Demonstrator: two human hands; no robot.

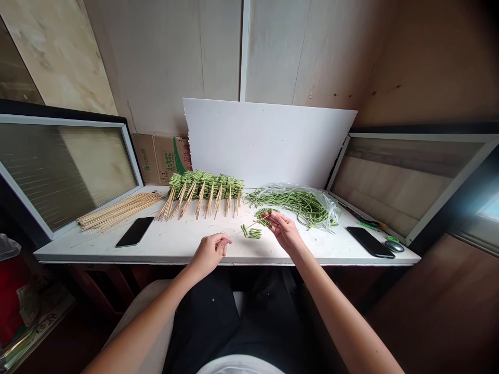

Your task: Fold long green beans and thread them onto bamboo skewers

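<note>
My left hand (212,249) is closed near the front edge of the table, gripping a thin bamboo skewer that points right and away from me. My right hand (285,231) is raised over the table, its thumb and fingers pinched at the skewer's far end on what looks like a small piece of green long bean, partly hidden. Between the hands lie several short cut bean pieces (255,234) in a row, with another piece (244,230) tilted beside them. A heap of cut pieces (262,214) sits just behind my right fingertips.
Skewered beans (206,184) are stacked at the back, sticks toward me. Loose bamboo skewers (119,210) and a phone (135,231) lie left. Whole long beans (296,200) in a plastic bag, another phone (370,241) and a mouse-like object (394,245) are right. A white foam board (268,140) stands behind.
</note>
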